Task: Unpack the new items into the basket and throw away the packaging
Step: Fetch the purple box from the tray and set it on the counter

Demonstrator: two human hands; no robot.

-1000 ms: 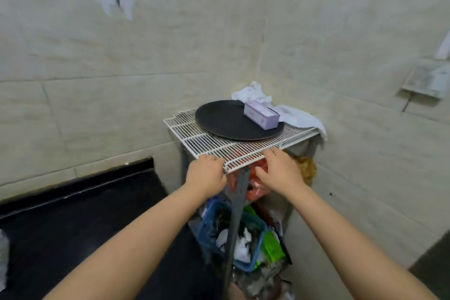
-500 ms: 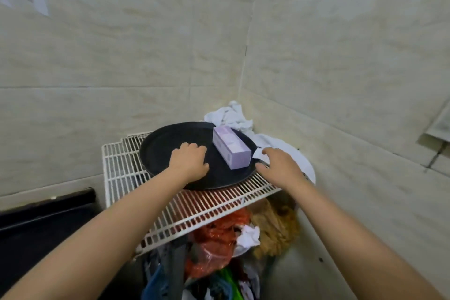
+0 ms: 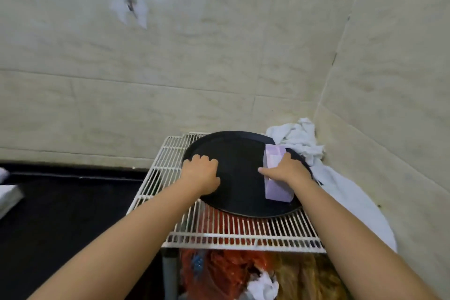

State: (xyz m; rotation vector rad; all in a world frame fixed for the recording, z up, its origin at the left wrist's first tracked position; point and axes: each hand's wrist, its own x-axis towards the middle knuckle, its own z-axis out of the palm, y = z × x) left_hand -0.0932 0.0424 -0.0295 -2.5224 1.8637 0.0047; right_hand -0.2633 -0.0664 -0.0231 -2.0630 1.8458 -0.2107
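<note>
**Right hand over the box on the tray**

The right hand (image 3: 287,172) covers the middle of the lilac box (image 3: 276,173), so the fingers on its far side are hidden; whether that grip is clamped on it or merely lies on top, I cannot tell. Any print on the box is too blurred to read. The box lies on the right part of the black tray (image 3: 239,161), its two ends showing beyond the hand. The left hand (image 3: 201,173) rests on the tray's left part, fingers curled, closed on nothing visible. The tray sits on a white wire shelf (image 3: 219,234), with a white cloth (image 3: 304,140) bunched in the corner. Under the shelf, red and brown bags show only in part.
</note>
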